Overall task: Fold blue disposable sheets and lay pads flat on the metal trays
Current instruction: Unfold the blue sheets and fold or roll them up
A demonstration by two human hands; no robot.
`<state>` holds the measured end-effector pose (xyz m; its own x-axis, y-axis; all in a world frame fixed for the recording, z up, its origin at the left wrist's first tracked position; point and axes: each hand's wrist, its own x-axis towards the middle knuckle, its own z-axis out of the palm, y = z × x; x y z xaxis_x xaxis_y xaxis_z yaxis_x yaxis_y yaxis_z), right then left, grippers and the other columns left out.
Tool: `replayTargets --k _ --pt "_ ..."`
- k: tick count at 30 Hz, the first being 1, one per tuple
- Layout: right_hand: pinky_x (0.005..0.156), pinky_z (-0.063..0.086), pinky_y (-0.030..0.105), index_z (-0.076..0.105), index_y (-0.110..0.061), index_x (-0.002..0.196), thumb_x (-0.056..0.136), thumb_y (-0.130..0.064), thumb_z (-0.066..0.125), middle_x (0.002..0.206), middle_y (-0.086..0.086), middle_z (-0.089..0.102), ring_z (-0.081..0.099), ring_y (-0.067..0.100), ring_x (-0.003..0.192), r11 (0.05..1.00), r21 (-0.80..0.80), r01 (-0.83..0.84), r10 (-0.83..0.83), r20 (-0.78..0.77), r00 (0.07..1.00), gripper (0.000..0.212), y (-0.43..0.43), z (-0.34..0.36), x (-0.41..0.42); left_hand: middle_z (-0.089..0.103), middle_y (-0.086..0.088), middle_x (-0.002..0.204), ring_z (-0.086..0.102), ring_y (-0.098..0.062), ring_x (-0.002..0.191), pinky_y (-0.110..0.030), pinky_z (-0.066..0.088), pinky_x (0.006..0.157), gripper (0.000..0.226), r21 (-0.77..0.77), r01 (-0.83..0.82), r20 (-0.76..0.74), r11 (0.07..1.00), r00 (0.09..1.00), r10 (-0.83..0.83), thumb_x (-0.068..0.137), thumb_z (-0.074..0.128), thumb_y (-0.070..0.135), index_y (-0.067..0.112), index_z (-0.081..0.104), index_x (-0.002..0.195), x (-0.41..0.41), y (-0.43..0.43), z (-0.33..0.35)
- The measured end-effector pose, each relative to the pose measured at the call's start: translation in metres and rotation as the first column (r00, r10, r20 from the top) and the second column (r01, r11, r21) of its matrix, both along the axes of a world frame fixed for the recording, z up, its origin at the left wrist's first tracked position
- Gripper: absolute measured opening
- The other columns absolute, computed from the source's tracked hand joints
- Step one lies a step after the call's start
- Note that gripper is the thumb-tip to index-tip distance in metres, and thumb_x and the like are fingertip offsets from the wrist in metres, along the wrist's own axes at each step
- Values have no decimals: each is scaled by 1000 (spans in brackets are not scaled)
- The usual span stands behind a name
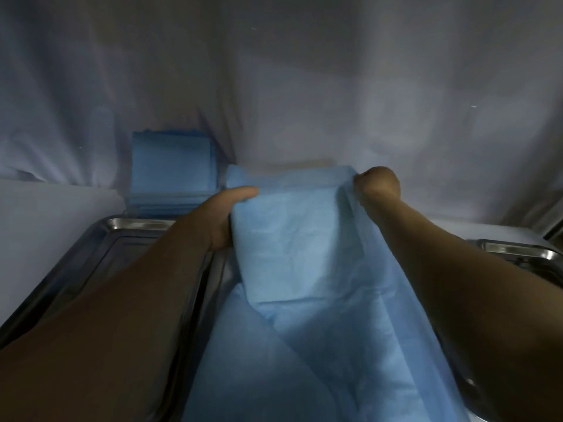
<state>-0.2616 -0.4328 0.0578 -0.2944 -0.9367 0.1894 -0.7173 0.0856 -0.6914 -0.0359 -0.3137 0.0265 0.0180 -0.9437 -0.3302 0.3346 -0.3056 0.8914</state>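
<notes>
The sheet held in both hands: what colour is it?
The sheet is plain light blue, unpatterned; the head view shows it best.

Readable text, labels, brands, numbers, signs: none found. Surfaces checked: blue sheet [304, 254], plain; stack of folded blue sheets [172, 169], plain; left metal tray [137, 223] and right metal tray [518, 249], no marking that can be made out; backdrop cloth [304, 71], plain. The view is dim and soft.
</notes>
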Motion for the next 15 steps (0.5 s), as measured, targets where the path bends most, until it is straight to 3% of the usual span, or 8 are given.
replayTargets --k 2,4,7,9,10,12,13,15 --pt "87 50 36 63 1 107 91 -19 49 109 18 66 63 35 104 999 38 36 -36 -21 999 29 -4 0 -10 71 -16 93 69 -21 66 -30 58 71 16 -12 -8 203 1000 979 10 86 58 13 3 70 92 -1 -2 1" --pt "81 53 35 65 3 102 85 -10 56 102 21 67 65 36 98 994 89 65 -62 -40 997 23 -5 -5 -16 66 -22 110 65 -28 81 -42 54 89 34 -135 -161 355 978 914 199 74 72 7 -3 65 106 0 -10 4" --pt "81 50 32 62 4 86 87 -11 56 101 23 65 64 35 94 982 180 58 -46 -70 996 16 0 -22 -20 68 -15 107 66 -27 93 -44 54 89 70 -311 -267 515 912 759 398 46 80 38 2 66 105 0 -22 6" --pt "87 51 33 58 2 79 87 -18 60 105 22 65 63 33 95 958 284 29 -12 -65 998 22 4 -33 -16 67 -10 112 65 -24 101 -40 52 93 92 -295 -216 535 931 769 349 41 82 59 6 63 113 2 -28 -3" --pt "92 51 36 59 2 91 86 -22 61 115 22 62 63 34 101 954 299 28 -10 -62 998 25 8 -35 -12 66 -8 114 64 -22 102 -35 51 92 86 -267 -205 545 942 774 323 53 80 60 4 61 115 0 -25 -3" --pt "98 44 39 49 -3 123 88 -24 57 133 18 46 55 36 114 978 200 65 -45 -101 994 42 17 -31 0 63 -7 102 62 -21 96 -26 46 74 55 -201 -248 622 948 716 319 78 71 39 -3 61 111 0 -15 -6" --pt "99 42 39 47 -7 128 90 -24 55 134 16 42 53 36 117 994 110 31 -18 -114 993 43 22 -28 9 61 -11 96 62 -24 92 -27 44 67 49 -166 -281 656 945 684 319 78 71 32 -6 61 108 3 -13 -8" --pt "99 41 36 51 -13 128 90 -25 55 132 13 50 54 32 118 988 -5 -153 152 -82 985 40 30 -21 30 65 -20 97 65 -29 89 -32 51 70 60 -107 -252 576 962 772 267 59 75 26 -10 62 105 8 -6 -12"
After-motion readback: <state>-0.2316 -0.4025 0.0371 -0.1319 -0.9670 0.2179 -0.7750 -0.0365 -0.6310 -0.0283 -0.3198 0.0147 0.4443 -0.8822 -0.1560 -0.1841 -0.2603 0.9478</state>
